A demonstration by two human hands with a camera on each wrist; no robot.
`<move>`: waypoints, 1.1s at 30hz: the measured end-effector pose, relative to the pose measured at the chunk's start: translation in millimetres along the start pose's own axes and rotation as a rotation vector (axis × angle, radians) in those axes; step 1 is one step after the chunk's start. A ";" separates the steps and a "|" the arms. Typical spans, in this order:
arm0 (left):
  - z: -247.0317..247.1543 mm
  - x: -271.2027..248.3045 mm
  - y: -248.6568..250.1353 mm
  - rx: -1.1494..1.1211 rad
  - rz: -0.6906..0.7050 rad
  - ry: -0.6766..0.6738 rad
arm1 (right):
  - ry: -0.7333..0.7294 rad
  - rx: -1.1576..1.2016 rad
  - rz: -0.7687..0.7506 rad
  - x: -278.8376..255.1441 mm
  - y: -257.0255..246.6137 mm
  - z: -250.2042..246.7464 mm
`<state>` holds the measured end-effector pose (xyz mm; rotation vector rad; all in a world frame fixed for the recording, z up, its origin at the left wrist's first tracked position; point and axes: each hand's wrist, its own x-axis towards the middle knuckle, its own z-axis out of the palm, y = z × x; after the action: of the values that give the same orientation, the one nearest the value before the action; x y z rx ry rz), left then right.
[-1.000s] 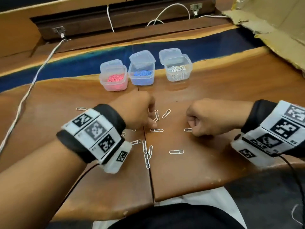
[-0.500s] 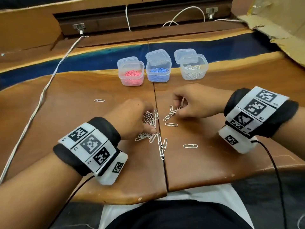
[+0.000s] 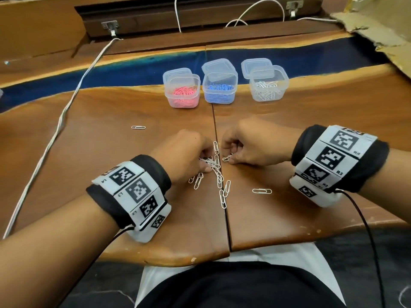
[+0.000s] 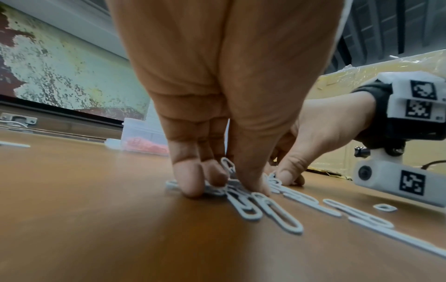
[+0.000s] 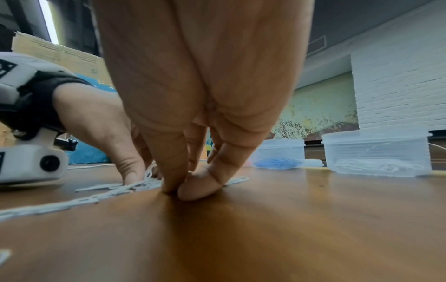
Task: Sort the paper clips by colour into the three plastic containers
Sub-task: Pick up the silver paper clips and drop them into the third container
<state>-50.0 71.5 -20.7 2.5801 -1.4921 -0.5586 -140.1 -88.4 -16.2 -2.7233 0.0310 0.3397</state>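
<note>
Converging on the tabletop (image 3: 115,134) seam: both hands have come together since half a second ago, and the white clips that lay spread out a second ago are now raked into one pile (image 3: 213,165) between them. Left hand (image 3: 184,154) has its fingers curled down onto the pile, grip closing on a bunch of white clips. Right hand (image 3: 249,145) pinches a clip or two at the pile's right edge, thumb against finger. Meaning: likely the last colour left, being gathered for one or two bulk transfers.

Counts: three containers, lids open, in a row beyond the hands — pink (image 3: 182,91), blue (image 3: 219,87), white (image 3: 268,84). Two stray white clips, one far left (image 3: 138,127), one right (image 3: 262,191). Pile plus trailing clips: roughly a dozen or more, overlap prevents an exact count. No pink or blue clips visible loose.
</note>
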 end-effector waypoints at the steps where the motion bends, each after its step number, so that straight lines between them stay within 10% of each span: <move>1: -0.2 1.0 -0.1 -0.007 -0.001 -0.002 | 0.007 -0.004 -0.005 0.2 -1.4 -0.2; 33: -16.0 -15.6 -29.8 0.110 0.043 0.055 | 0.058 -0.031 0.023 15.6 -39.9 17.0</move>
<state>-26.9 98.7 -10.0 2.6141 -1.5985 -0.4079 -126.2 -44.6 -19.9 -2.7646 0.0741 0.2702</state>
